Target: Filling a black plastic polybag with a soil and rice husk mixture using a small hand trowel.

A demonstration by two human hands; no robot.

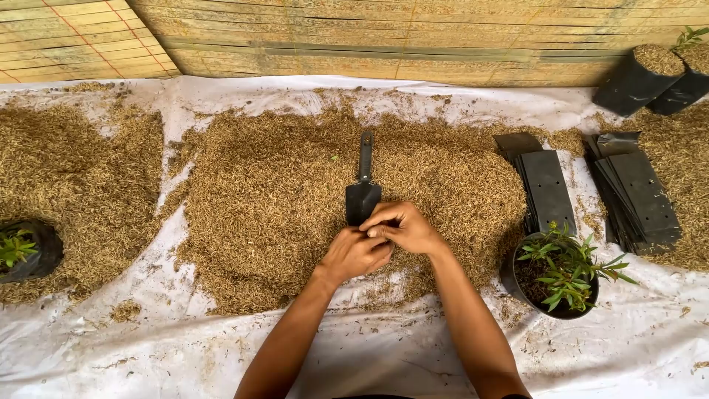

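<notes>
Over a white sheet (185,347) heaped with husks (281,199), against a bamboo wall (369,37), both hands meet. Left hand (354,255) and right hand (402,227) have fingers (380,230) curled together; what they pinch cannot be told. A scoop (362,193) lies just beyond.

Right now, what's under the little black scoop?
The black scoop lies on a heap of brown husks, spread over a white sheet. The two hands cover its near tip.

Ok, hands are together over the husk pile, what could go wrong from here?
1. The black trowel lies just beyond the hands; the right hand could knock it deeper into the husk pile.
2. The right forearm passes close to the pot of seedlings and might tip it.
</notes>
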